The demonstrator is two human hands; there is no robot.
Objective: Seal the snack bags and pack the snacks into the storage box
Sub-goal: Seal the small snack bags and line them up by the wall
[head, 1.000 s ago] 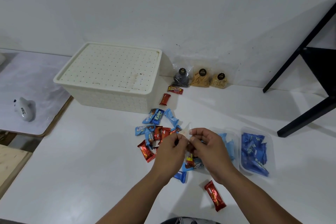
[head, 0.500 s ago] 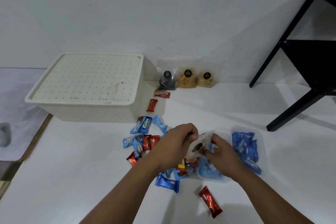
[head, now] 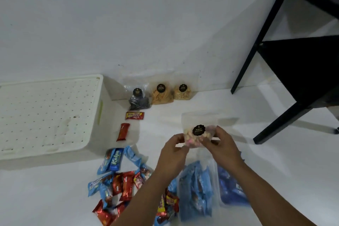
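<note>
Both hands hold up a clear snack bag [head: 199,130] with a black round label and pale and pink pieces inside. My left hand [head: 174,154] pinches its lower left edge; my right hand [head: 222,147] grips its right side. The cream storage box [head: 49,115] with a perforated lid on stands at the left. Three more labelled snack bags [head: 161,93] lean against the wall. Loose blue and red wrapped snacks [head: 117,183] lie in a heap below the box. Two clear bags of blue snacks [head: 198,187] lie under my forearms.
A black table frame [head: 286,71] stands at the right, its legs on the white floor. Two red wrapped snacks [head: 134,115] lie apart between the box and the wall bags. The white wall runs along the back.
The hands have lifted the clear bag up and forward, so its label now faces me. The view has shifted to the right, pushing the box toward the left edge.
</note>
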